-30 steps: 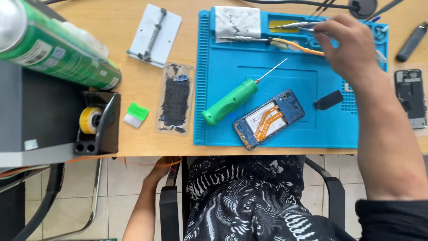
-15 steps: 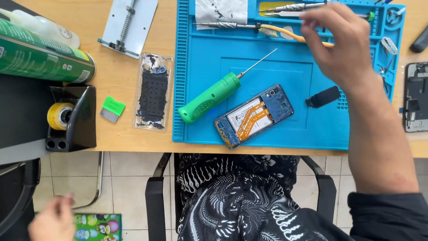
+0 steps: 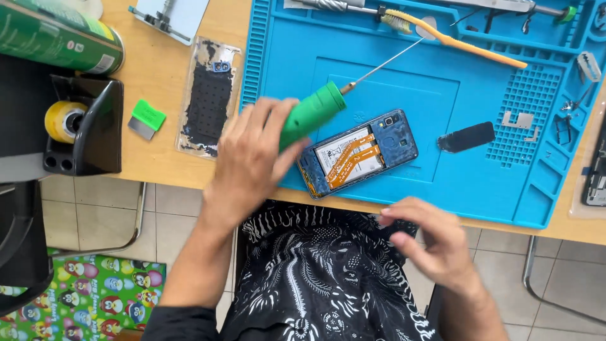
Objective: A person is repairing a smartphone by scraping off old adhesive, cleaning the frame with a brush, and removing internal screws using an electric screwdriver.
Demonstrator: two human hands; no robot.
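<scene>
— Where was the screwdriver [image 3: 314, 113]?
— On the blue mat [image 3: 442, 82], beside the opened phone [image 3: 356, 153]; our left hand [image 3: 252, 161] gripped its green handle.
— And our right hand [image 3: 432, 240]?
— Fingers loosely curled, holding nothing.

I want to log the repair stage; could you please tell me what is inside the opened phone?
Inside the opened phone a white-labelled battery and orange ribbon cables crossing it show. The left hand covers its lower left end.
</scene>
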